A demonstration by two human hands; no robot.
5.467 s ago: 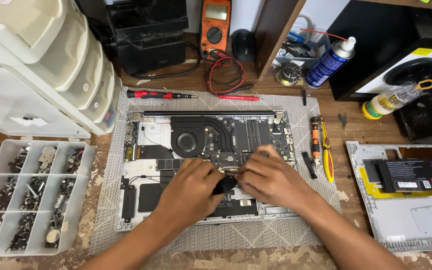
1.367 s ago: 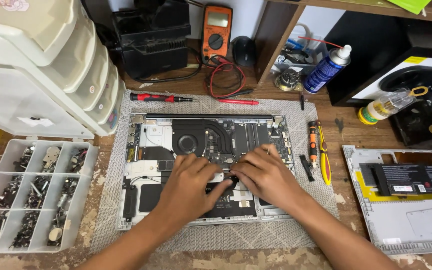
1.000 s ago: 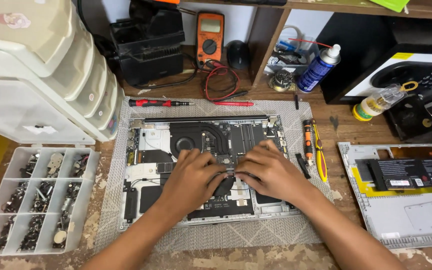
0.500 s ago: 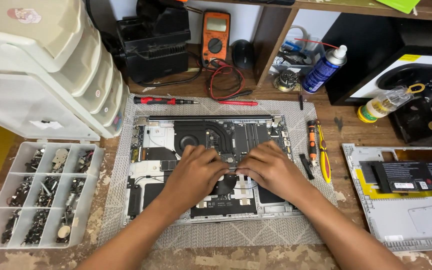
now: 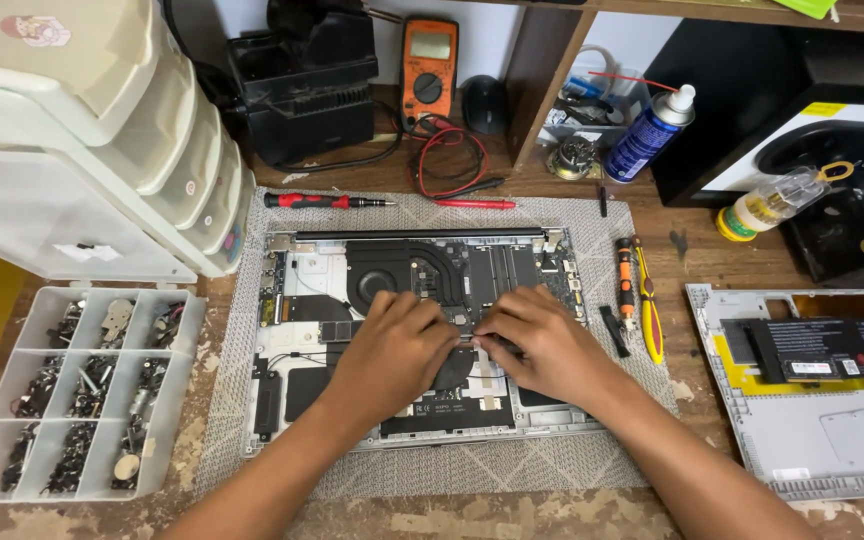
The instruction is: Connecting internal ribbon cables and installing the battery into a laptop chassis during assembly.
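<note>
Laptop [image 5: 412,330], opened, flat on grey mat [image 5: 432,470], mid-bench. Left hand [image 5: 392,350] and right hand [image 5: 542,345] both resting on its board, fingertips meeting at centre; grasp impossible to tell. Screw tray [image 5: 72,395] left, screwdrivers [image 5: 637,295] right.

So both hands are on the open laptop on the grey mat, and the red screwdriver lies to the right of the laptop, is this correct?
Not quite. Both hands, left hand and right hand, do rest on the open laptop on the grey mat. But the head view shows the red screwdriver lying beyond the laptop's far edge, toward its left, not to its right.
</note>
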